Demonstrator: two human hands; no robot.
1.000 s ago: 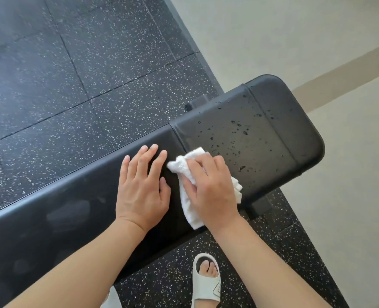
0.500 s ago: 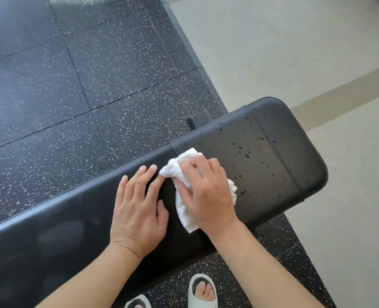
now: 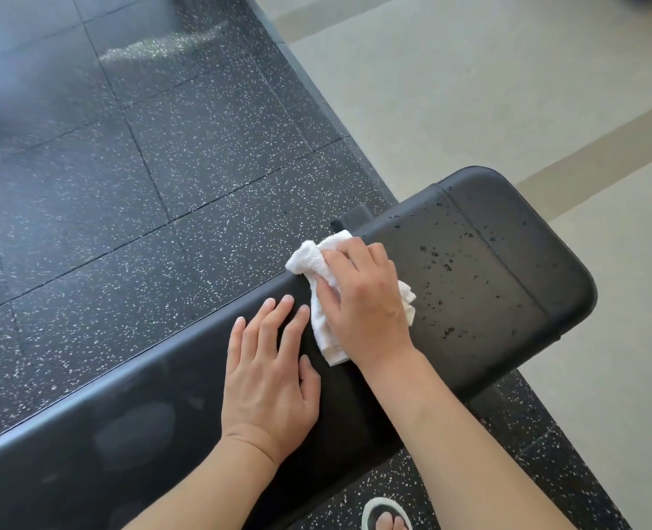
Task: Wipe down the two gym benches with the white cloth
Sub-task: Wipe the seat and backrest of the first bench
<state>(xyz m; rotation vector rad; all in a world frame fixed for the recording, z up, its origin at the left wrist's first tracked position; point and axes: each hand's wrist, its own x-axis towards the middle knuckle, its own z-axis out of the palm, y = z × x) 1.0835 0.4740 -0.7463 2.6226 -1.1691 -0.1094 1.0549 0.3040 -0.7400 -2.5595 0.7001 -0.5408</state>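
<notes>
Head view: bench (image 3: 489, 300) lengthwise lower-left to upper-right.

One bench (image 3: 489, 300), one white cloth (image 3: 318, 262), two hands (image 3: 271, 380), one sandal (image 3: 387, 516).

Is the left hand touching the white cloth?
Apart. In the head view, a thin strip of black bench shows between the left hand fingertips and the white cloth under the right hand.

Black bench (image 3: 489, 300); white cloth (image 3: 318, 262); black floor (image 3: 164, 166) with white speckles; possibly white sandal (image 3: 370, 508).
</notes>
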